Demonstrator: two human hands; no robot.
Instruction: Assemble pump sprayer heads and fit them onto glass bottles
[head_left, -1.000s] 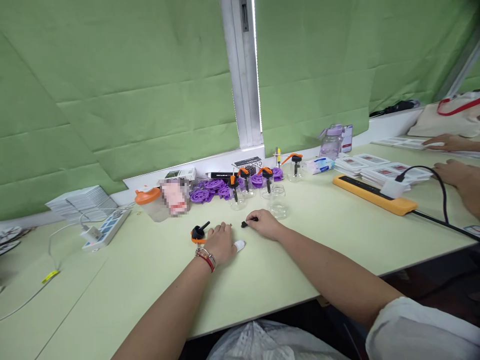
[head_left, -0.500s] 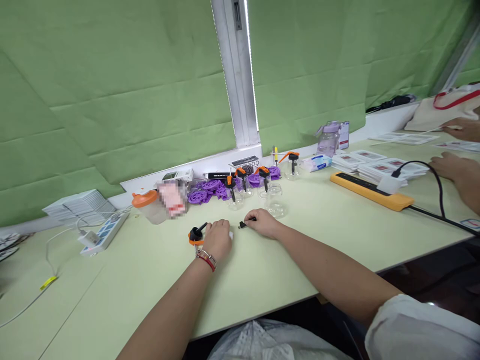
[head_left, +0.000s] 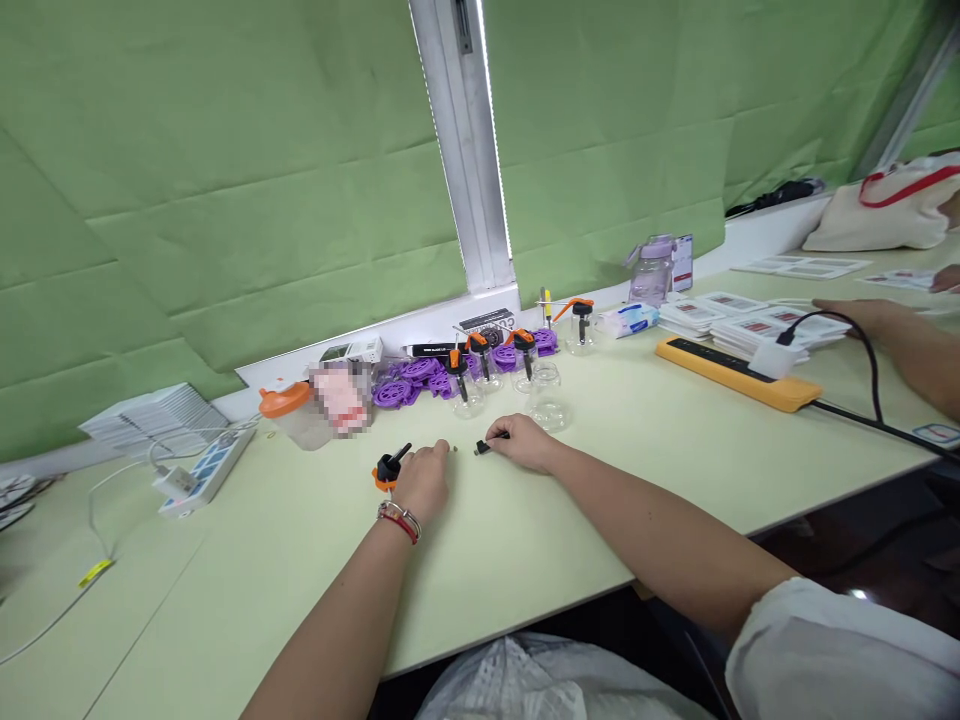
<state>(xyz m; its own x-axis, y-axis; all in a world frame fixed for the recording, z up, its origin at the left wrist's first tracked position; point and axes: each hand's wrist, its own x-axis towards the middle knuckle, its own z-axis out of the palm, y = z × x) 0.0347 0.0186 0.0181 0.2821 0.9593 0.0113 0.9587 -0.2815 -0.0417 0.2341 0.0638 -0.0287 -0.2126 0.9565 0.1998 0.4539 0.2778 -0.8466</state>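
My left hand (head_left: 422, 479) rests on the pale green table (head_left: 300, 560), fingers curled, touching a black and orange pump cap (head_left: 388, 467) at its left side. My right hand (head_left: 520, 441) lies a little to the right, pinching a small black part (head_left: 484, 446) between thumb and fingers. Just behind my right hand stands an empty clear glass jar (head_left: 547, 396). A tiny dark speck (head_left: 455, 449) lies between my hands.
At the back stand several small jars with orange-black caps (head_left: 480, 365), purple plastic pieces (head_left: 420, 380), an orange-lidded cup (head_left: 289, 412) and a white power strip (head_left: 199, 467). An orange power strip (head_left: 735, 372) with a black cable lies right. Another person's hand (head_left: 862, 315) reaches over card stacks (head_left: 742, 325).
My left hand's fingers have curled in, hiding the white-taped fingertip, and it has slid toward the pump cap. The other person's hand has moved onto the card stacks.
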